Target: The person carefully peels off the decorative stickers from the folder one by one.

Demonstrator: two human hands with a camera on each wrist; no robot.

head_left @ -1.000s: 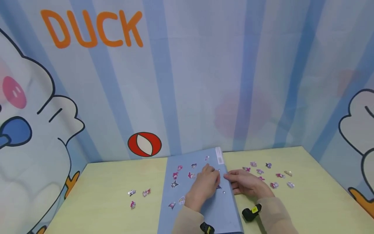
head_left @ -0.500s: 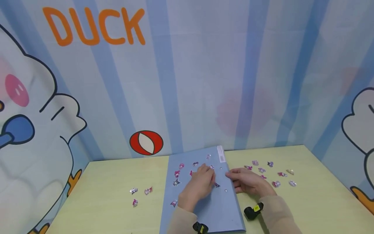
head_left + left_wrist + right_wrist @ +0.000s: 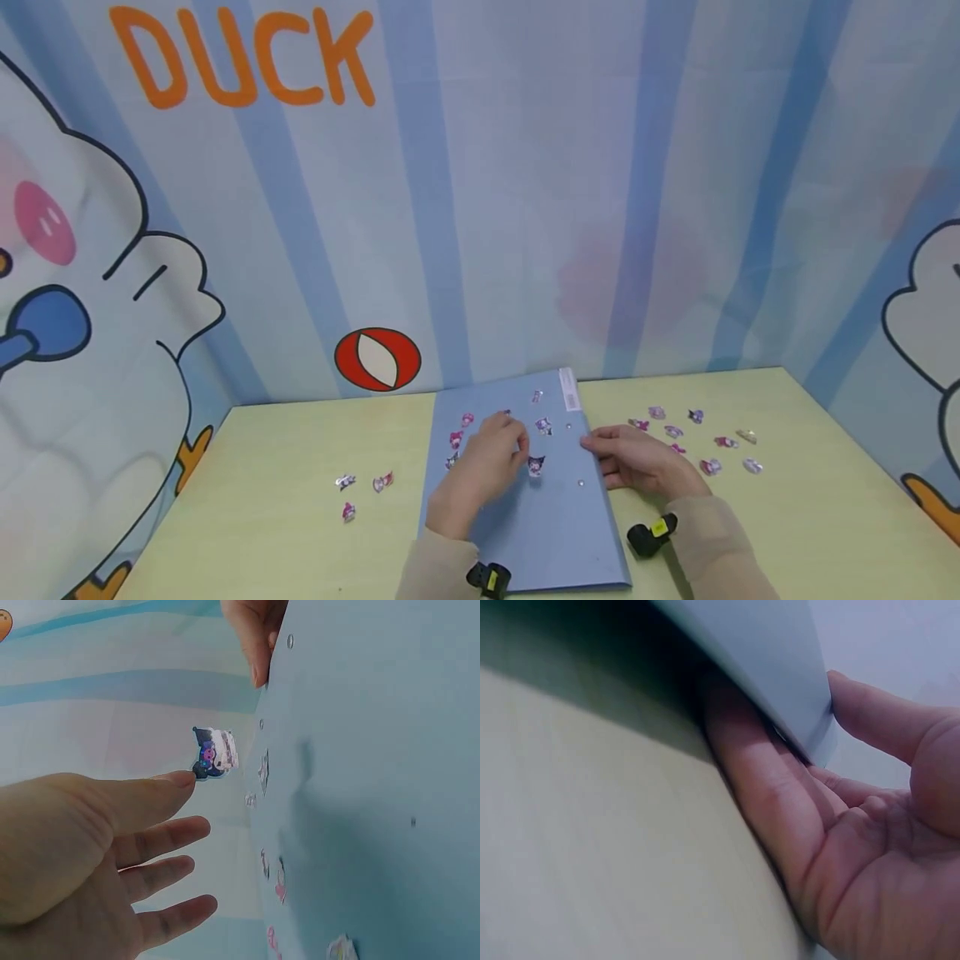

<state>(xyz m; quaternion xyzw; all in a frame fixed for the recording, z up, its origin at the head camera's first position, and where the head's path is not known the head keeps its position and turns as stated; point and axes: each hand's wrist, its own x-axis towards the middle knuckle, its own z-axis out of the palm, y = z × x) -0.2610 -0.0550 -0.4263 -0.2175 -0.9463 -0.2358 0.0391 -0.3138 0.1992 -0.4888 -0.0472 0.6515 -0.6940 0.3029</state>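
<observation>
My left hand (image 3: pixel 483 467) is raised over a blue folder (image 3: pixel 547 533) and pinches a small dark-and-white cartoon sticker (image 3: pixel 536 466) at its thumb tip. In the left wrist view that sticker (image 3: pixel 215 752) hangs in the air, apart from the folder, while the other fingers spread loosely below. The index finger is hidden behind the thumb there. Along the folder's right edge, my right hand (image 3: pixel 637 460) grips it. The right wrist view has the thumb on the cover side and the fingers (image 3: pixel 757 772) tucked underneath, against the pale table. Several stickers, such as one sticker (image 3: pixel 543 426), lie on the cover.
Several loose stickers (image 3: pixel 725 442) are scattered on the table right of the folder. A small group of stickers (image 3: pixel 348 512) lies to the left. A label (image 3: pixel 570 389) marks the folder's top right corner. Behind the table hangs a striped backdrop (image 3: pixel 510 208).
My left hand has moved left and slightly back towards me, carrying the pinched sticker with it. A sticker on the upper cover has come into sight. My right hand keeps its grip.
</observation>
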